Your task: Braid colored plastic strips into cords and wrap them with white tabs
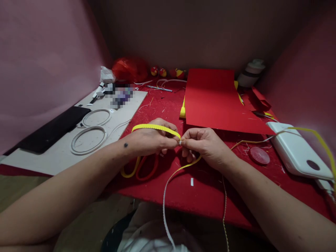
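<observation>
A yellow ridged paper strip [156,127] arcs over the back of my left hand [152,140], which pinches it between thumb and fingers. Fingertip to fingertip with it, my right hand [201,143] also pinches the strip, where a small white bit shows between the two hands. From under my right hand a long ridged tail, yellow on one side and white on the other, hangs over the table's front edge. Below my left hand lie scissors whose yellow and red handle loops [147,168] show; their blades are hidden.
Large red card sheets [210,101] lie at back right. A white power bank [299,150] and a clear round disc [259,155] are on the right. White coils [89,140] and a black flat object [55,129] lie left on a pale board [49,161]. A red bag [130,69] stands behind.
</observation>
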### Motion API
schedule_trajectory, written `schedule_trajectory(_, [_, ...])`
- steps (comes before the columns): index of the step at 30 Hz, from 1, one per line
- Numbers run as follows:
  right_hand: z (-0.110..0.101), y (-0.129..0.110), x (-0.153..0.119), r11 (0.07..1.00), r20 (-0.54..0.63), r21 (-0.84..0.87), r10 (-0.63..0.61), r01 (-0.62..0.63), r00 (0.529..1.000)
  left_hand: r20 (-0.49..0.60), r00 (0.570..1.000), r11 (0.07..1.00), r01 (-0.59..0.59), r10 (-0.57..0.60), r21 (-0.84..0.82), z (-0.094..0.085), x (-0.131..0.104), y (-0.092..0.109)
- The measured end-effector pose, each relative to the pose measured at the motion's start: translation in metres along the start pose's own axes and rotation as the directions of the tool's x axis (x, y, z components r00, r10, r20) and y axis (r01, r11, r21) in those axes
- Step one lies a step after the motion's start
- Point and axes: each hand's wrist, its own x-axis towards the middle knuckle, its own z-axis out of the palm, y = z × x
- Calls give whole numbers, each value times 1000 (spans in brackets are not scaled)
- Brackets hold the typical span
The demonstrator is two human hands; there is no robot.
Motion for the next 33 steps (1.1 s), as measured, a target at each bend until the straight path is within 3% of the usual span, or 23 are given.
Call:
schedule_trajectory(7, [2, 3, 3, 998, 6, 47, -32, 32, 999, -6, 999, 997, -52, 52, 59, -1, 2, -4])
schedule_trajectory(13, [5, 5, 3, 992, -22, -65, -105, 104, 994, -48, 999, 999, -14, 16, 35, -5, 2, -7])
schedule_trajectory(17, [-3, 1, 4, 991, -58, -77, -110, 105, 992, 20, 994, 994, -112, 112, -3, -15, 0, -7])
schedule_trajectory(20, [-12, -3, 4, 986, -70, 9, -163, 164, 984, 1, 966, 955, -255, 258, 149, -26, -10, 0])
schedule_trajectory(22, [-19, -7, 2, 980, -38, 96, -170, 173, 985, -28, 907, 845, -379, 419, 376, -32, -21, 7])
schedule_trajectory(24, [-27, -15, -2, 974, 6, 171, -152, 149, 988, -117, 794, 706, -449, 596, 548, -36, -36, 14])
schedule_trajectory(25, [-31, -21, -4, 970, 6, 200, -143, 139, 990, -213, 717, 667, -439, 664, 602, -36, -44, 15])
schedule_trajectory(27, [-40, -35, -10, 957, -50, 257, -123, 132, 991, -443, 565, 683, -332, 696, 650, -35, -60, 14])
schedule_trajectory(28, [-45, -43, -13, 951, -75, 278, -116, 133, 990, -517, 548, 717, -244, 657, 653, -33, -66, 11])
schedule_trajectory(29, [-50, -51, -15, 945, -111, 291, -122, 150, 986, -538, 596, 740, -147, 596, 656, -30, -71, 6])
schedule_trajectory(31, [-59, -67, -18, 949, -147, 268, -131, 167, 980, -387, 844, 709, 12, 371, 705, -20, -76, -8])
schedule_trajectory(32, [-63, -74, -19, 953, -146, 252, -132, 166, 980, -306, 922, 671, 72, 238, 738, -13, -76, -15])
schedule_trajectory(33, [-67, -82, -19, 958, -135, 238, -131, 161, 982, -254, 958, 634, 115, 132, 765, -7, -75, -21])
